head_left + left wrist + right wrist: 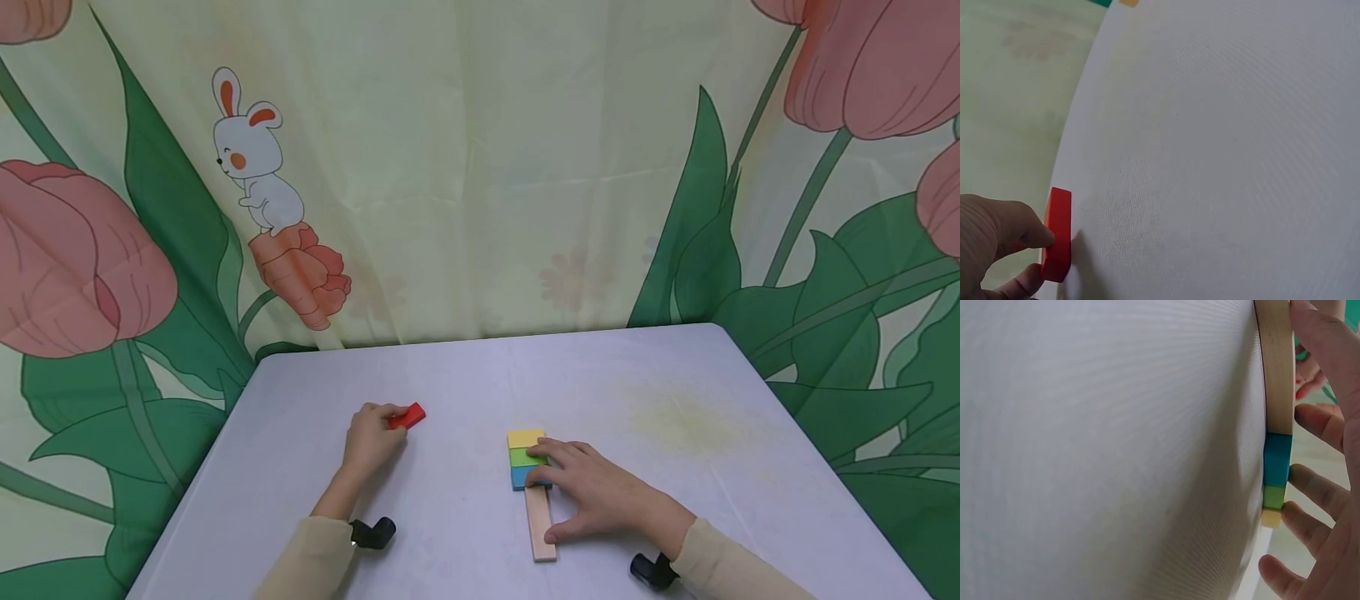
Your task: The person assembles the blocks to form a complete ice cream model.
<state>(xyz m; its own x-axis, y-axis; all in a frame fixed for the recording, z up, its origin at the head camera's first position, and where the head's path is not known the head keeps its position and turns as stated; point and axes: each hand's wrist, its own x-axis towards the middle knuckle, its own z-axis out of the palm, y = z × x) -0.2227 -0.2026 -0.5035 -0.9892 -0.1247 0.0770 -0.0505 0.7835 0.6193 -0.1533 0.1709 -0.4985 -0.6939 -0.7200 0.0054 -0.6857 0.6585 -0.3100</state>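
On the left of the head view, my left hand (373, 436) pinches a red block (408, 416) between thumb and fingers; the left wrist view shows the same red block (1058, 234) close to the table surface. Near the middle, a yellow block (526, 438), a green block (522, 457) and a blue block (528, 477) lie side by side in a row. A plain wooden strip (539, 525) extends from the blue one toward me. My right hand (592, 492) spreads over the right side of these pieces, fingertips at the green and blue blocks, thumb by the strip.
A white cloth covers the table (450, 517). Behind it hangs a curtain (465, 167) printed with tulips and a rabbit. Each wrist wears a small black camera, one on the left (373, 533) and one on the right (654, 572).
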